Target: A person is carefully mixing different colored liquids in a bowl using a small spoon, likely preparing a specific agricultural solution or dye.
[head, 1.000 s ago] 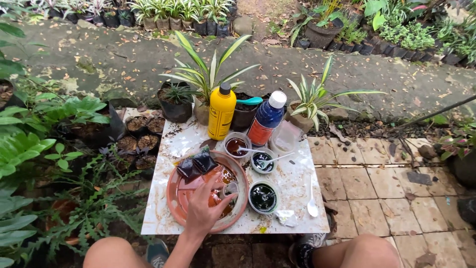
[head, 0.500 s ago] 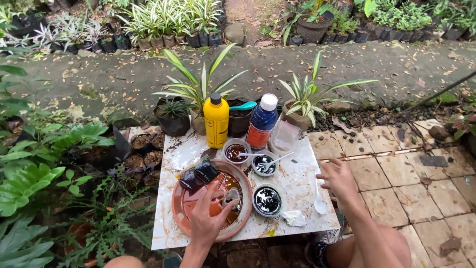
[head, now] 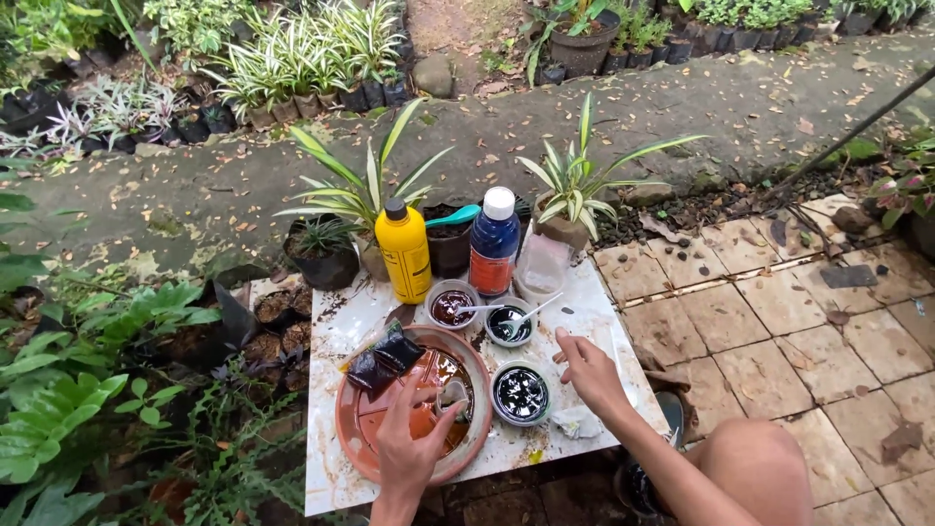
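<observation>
Mixing step, by the look: your left hand (head: 414,443) pinches a small spoon (head: 450,394) over the clay dish (head: 355,433) on the desk (head: 326,341). Right hand (head: 589,370) spread, empty, beside the dark bowl (head: 521,393). Next likely needs a steady dip.

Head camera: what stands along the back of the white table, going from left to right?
Yellow bottle → black pot with a teal spoon → blue bottle → clear cup.

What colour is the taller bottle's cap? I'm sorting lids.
White, on the blue bottle; head view.
</observation>
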